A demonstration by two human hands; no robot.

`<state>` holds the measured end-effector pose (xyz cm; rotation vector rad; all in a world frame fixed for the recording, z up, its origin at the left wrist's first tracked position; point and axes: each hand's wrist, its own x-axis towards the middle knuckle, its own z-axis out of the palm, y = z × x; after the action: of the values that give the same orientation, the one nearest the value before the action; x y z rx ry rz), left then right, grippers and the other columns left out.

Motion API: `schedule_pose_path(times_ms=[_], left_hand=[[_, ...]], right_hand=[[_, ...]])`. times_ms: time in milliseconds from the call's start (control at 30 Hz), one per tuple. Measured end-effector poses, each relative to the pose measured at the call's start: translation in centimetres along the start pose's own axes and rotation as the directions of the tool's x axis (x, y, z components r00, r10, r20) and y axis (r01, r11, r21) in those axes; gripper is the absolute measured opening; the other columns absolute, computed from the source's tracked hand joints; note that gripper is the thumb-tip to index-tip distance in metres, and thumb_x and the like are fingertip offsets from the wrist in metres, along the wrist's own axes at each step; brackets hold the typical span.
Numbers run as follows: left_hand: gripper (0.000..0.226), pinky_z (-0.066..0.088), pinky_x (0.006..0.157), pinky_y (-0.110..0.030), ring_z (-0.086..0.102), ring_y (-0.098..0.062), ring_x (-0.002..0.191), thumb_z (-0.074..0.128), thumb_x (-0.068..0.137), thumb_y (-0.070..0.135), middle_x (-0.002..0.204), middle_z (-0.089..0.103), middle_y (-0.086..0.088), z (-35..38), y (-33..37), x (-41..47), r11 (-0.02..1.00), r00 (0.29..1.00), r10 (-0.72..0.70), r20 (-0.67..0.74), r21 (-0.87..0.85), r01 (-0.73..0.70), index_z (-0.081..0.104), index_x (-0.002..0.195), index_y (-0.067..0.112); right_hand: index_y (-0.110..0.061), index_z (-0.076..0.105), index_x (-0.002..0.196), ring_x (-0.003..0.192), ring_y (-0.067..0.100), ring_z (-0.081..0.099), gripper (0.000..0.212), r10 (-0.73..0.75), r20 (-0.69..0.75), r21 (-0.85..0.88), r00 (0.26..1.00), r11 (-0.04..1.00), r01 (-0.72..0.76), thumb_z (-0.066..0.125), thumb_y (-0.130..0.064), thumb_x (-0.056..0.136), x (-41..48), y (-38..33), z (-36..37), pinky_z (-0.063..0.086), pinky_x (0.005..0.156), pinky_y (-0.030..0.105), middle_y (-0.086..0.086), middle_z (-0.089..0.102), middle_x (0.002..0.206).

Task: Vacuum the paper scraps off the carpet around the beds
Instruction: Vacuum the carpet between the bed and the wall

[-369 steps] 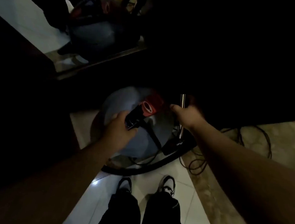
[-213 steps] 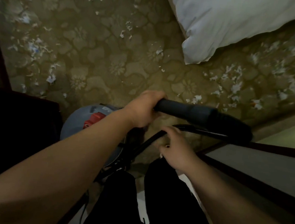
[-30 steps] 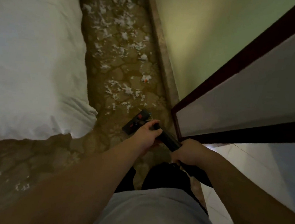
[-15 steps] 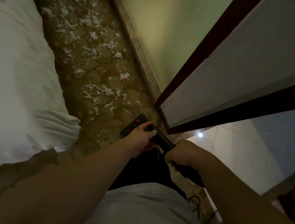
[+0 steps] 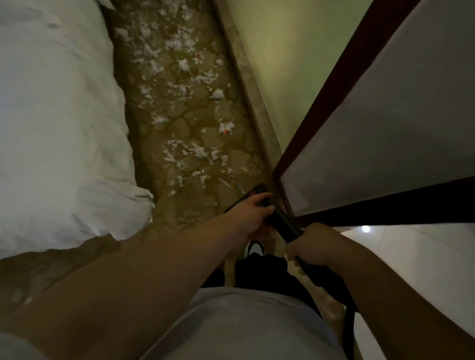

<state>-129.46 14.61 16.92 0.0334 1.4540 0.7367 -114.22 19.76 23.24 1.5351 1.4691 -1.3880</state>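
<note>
Both hands are clamped on the black vacuum tube (image 5: 284, 227) in the lower middle of the frame. The left hand (image 5: 252, 212) grips it low down, close to the vacuum head (image 5: 260, 190). The right hand (image 5: 308, 245) grips it higher up, with a short bit of tube showing between the two. I think the low hand steers the head and the high hand pushes, so the tube does not wobble.

The head sits on the carpet (image 5: 177, 130) at the near end of a narrow strip. The paper scraps (image 5: 180, 94) lie in white clumps all the way up this strip, from just past the head to the top of the frame. None of them look sucked up yet, so the job here is only starting.

The strip is tight. The bed (image 5: 50, 106) with its white cover fills the left side and hangs over the carpet edge. The skirting board (image 5: 250, 89) runs along the right side. A dark wood frame (image 5: 334, 82) stands just beside the head, so a turn to the right could bump it. The open way is straight ahead, up the frame. The black hose (image 5: 348, 327) trails down at the lower right, near the person's shoe (image 5: 255, 249), and could catch on the frame corner.
</note>
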Motion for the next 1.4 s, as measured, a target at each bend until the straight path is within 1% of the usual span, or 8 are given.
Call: schedule_pose_path(times_ms=[100,233,567,700,867,1067,1267,1400], left_hand=[[0.048,0.057,0.067,-0.036,0.067,-0.022,0.076,0.057,0.103,0.013,0.112,0.064,-0.009,0.8,0.7,-0.3,1.000,1.000,-0.004,-0.030,-0.003,0.004,0.049,0.147,0.030],[0.047,0.055,0.052,-0.027,0.066,-0.018,0.074,0.057,0.103,0.015,0.117,0.064,-0.008,0.8,1.3,-0.8,1.000,0.999,0.001,-0.051,-0.005,-0.001,0.049,0.146,0.031],[0.048,0.061,0.083,-0.040,0.068,-0.023,0.096,0.062,0.100,0.015,0.114,0.057,0.001,-4.0,5.2,0.9,0.995,0.989,0.094,-0.110,-0.003,-0.095,0.053,0.144,0.030],[0.043,0.058,0.061,-0.028,0.066,-0.024,0.102,0.065,0.098,0.014,0.123,0.057,-0.002,-8.1,7.6,2.0,0.989,0.975,0.123,-0.183,-0.057,-0.136,0.057,0.137,0.032],[0.037,0.058,0.075,-0.040,0.066,-0.027,0.100,0.073,0.093,0.018,0.124,0.060,-0.012,-15.0,11.5,5.1,0.987,0.956,0.062,-0.288,-0.127,-0.102,0.055,0.125,0.015],[0.030,0.051,0.092,-0.045,0.061,-0.030,0.102,0.077,0.089,0.021,0.113,0.064,-0.012,-24.8,17.2,6.7,0.944,0.974,-0.173,-0.147,-0.307,0.121,0.060,0.112,0.011],[0.022,0.052,0.100,-0.044,0.062,-0.024,0.086,0.072,0.092,0.024,0.082,0.068,-0.007,-30.5,22.0,8.7,0.951,0.987,-0.148,-0.061,-0.284,0.125,0.065,0.106,0.009],[0.015,0.053,0.082,-0.040,0.060,-0.021,0.076,0.070,0.094,0.023,0.078,0.063,-0.005,-33.2,24.1,9.5,0.955,0.986,-0.151,-0.073,-0.266,0.127,0.066,0.092,0.009]], right_hand=[[-0.002,0.073,0.074,0.065,0.029,0.068,0.015,-0.022,0.023,-0.005,0.999,1.000,0.022,0.075,-0.012,0.085,0.3,0.0,-0.9,0.055,0.064,0.034,0.017,0.074,0.076],[-0.005,0.071,0.071,0.058,0.023,0.064,0.017,-0.032,0.049,-0.017,0.998,0.999,0.033,0.074,-0.014,0.086,0.2,-0.4,-1.7,0.051,0.060,0.030,0.010,0.069,0.069],[-0.006,0.070,0.102,0.088,0.037,0.071,0.035,-0.047,0.123,0.045,0.991,0.998,0.042,0.077,-0.024,0.073,1.9,-5.9,-2.7,0.061,0.075,0.043,0.020,0.071,0.105],[-0.005,0.068,0.105,0.093,0.036,0.069,0.026,-0.013,0.189,0.101,0.982,0.995,-0.006,0.077,-0.017,0.083,4.1,-11.0,-2.0,0.058,0.077,0.043,0.019,0.068,0.108],[-0.002,0.071,0.071,0.084,0.033,0.066,0.021,-0.020,0.228,0.272,0.973,0.961,-0.044,0.067,-0.008,0.091,6.6,-19.1,0.8,0.056,0.076,0.044,0.021,0.069,0.084],[-0.006,0.067,0.086,0.066,0.026,0.068,0.007,-0.011,0.198,0.352,0.980,0.934,-0.061,0.067,-0.011,0.091,9.3,-29.5,5.9,0.055,0.066,0.035,0.013,0.070,0.073],[-0.005,0.069,0.089,0.058,0.022,0.066,0.005,-0.097,0.123,0.511,0.988,0.860,0.021,0.068,-0.010,0.090,11.1,-37.9,8.4,0.054,0.060,0.031,0.008,0.069,0.064],[-0.003,0.070,0.098,0.066,0.026,0.068,0.010,-0.097,0.237,0.557,0.967,0.828,-0.054,0.070,-0.011,0.092,11.7,-40.9,7.5,0.056,0.066,0.036,0.014,0.070,0.078]])
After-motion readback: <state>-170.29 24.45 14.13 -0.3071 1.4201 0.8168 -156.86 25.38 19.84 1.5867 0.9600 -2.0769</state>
